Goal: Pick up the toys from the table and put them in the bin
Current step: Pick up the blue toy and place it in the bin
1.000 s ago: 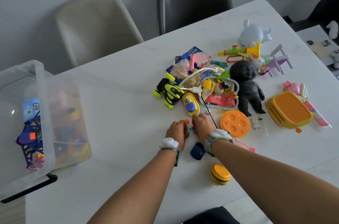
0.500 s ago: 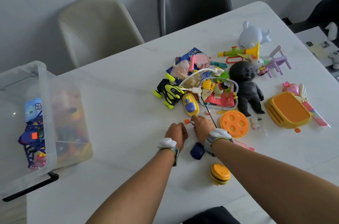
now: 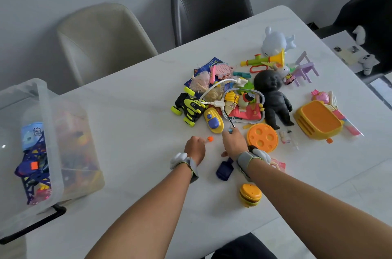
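My left hand (image 3: 194, 146) is curled with its back to the camera, so I cannot tell what my fingers hold, if anything. My right hand (image 3: 234, 141) hides its own fingertips too; something small and bluish shows at them, too tiny to name. My right wrist covers most of a pink packet (image 3: 278, 165). The bin (image 3: 45, 110) runs off the left edge, and its frosted wall blurs the toys inside into colours.
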A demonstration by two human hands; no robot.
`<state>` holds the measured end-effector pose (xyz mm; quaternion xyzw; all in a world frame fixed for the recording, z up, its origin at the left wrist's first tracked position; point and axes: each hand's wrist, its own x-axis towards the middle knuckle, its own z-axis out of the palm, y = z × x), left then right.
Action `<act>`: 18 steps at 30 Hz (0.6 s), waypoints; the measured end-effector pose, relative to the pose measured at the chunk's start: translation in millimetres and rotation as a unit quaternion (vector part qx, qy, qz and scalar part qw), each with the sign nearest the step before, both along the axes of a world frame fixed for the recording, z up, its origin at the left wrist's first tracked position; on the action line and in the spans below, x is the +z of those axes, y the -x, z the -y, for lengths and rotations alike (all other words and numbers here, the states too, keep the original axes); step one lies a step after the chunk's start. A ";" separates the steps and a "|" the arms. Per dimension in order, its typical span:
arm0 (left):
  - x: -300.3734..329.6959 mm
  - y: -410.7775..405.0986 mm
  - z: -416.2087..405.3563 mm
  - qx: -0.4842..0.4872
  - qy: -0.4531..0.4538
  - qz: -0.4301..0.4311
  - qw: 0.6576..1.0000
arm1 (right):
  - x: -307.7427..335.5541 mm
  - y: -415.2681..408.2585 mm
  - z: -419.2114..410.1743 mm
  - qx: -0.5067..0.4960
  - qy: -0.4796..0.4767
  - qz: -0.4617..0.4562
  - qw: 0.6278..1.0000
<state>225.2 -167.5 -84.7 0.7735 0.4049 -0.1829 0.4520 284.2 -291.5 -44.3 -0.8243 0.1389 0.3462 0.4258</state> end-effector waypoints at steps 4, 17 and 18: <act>1.4 -3.6 -2.3 -0.082 -0.102 -0.022 0.991 | -4.4 12.3 5.2 0.080 0.121 0.062 0.988; -9.7 -13.5 6.3 -0.297 -0.153 0.018 0.942 | -33.1 80.4 21.8 0.311 0.318 0.039 0.895; -12.4 -13.1 6.9 -0.315 -0.171 0.011 0.933 | -35.6 79.8 22.8 0.324 0.315 0.041 0.891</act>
